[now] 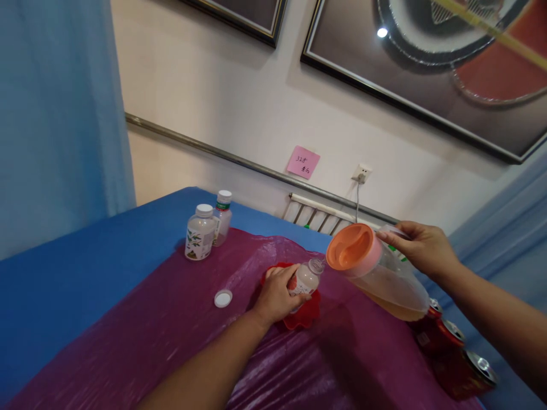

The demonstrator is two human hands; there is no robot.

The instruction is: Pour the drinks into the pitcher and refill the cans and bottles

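My left hand [280,293] is wrapped around a clear plastic bottle [306,279] with a printed label, its mouth uncapped and tilted to the right. Beneath the bottle lies a red scalloped dish [299,319]. In my right hand [423,245] is the handle of a clear pitcher [384,287] with an orange lid [350,247]. The pitcher tips left, its lid close to the bottle's mouth, and holds pale brown liquid. Whether liquid is running across I cannot make out clearly. A white cap [223,298] rests on the purple plastic sheet left of my left hand.
Two white-capped bottles, a wider one [200,233] and a slimmer one [223,213], stand at the back left. Several red cans [457,364] line the right side. Purple sheeting [171,324] covers part of the blue surface [85,285]. A radiator [318,215] is behind.
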